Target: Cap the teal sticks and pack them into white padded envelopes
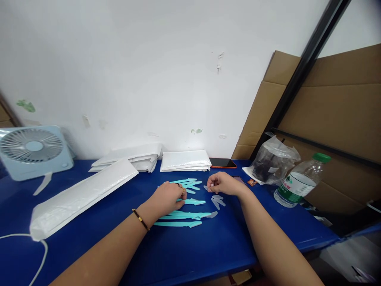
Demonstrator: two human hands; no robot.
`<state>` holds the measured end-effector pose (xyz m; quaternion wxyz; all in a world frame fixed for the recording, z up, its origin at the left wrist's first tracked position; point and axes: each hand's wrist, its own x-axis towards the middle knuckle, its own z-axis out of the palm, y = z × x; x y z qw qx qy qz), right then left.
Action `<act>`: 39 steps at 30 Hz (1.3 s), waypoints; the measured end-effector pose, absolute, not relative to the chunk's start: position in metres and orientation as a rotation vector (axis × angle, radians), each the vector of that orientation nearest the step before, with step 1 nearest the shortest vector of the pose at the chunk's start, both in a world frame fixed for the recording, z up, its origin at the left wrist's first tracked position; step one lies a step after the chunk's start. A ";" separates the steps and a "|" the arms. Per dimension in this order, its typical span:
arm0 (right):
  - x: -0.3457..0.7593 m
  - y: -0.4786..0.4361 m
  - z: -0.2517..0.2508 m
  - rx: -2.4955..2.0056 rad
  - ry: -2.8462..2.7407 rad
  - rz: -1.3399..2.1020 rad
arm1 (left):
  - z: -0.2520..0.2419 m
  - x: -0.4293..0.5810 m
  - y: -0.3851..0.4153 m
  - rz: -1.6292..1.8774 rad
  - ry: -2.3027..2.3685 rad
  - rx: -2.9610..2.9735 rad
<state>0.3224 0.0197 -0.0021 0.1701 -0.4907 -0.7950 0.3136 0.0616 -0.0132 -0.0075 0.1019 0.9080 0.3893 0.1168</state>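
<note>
Several turquoise eyebrow razors lie in loose groups on the blue table. My left hand (pixel 170 197), with a ring and a bracelet, has its fingers closed round one eyebrow razor (pixel 195 201), whose blade end points right. Pinched in the fingertips of my right hand (pixel 222 184) is a small translucent blade cap (pixel 205 187). Just below that hand sits a small pile of similar caps (pixel 218 201). Nearer to me, another translucent cap (pixel 212 215) touches the tip of a razor (pixel 184 215), and one more razor (pixel 178 224) lies closest to the front edge.
White padded mailers (pixel 186 160) are stacked by the wall, and a long one (pixel 83 198) lies at left. A pale blue fan (pixel 34 153) stands far left. At right are a phone (pixel 222 163), a bagged cup (pixel 268 161) and a water bottle (pixel 300 182).
</note>
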 end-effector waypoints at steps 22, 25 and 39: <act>0.317 0.009 0.012 -1.119 -2.127 0.958 | -0.001 0.050 -0.011 0.602 1.251 2.280; 0.312 0.005 0.017 -1.067 -2.173 0.601 | -0.001 0.047 -0.008 0.626 1.247 2.204; 0.301 0.001 0.018 -1.039 -2.453 0.004 | 0.000 0.045 -0.006 0.632 1.266 2.199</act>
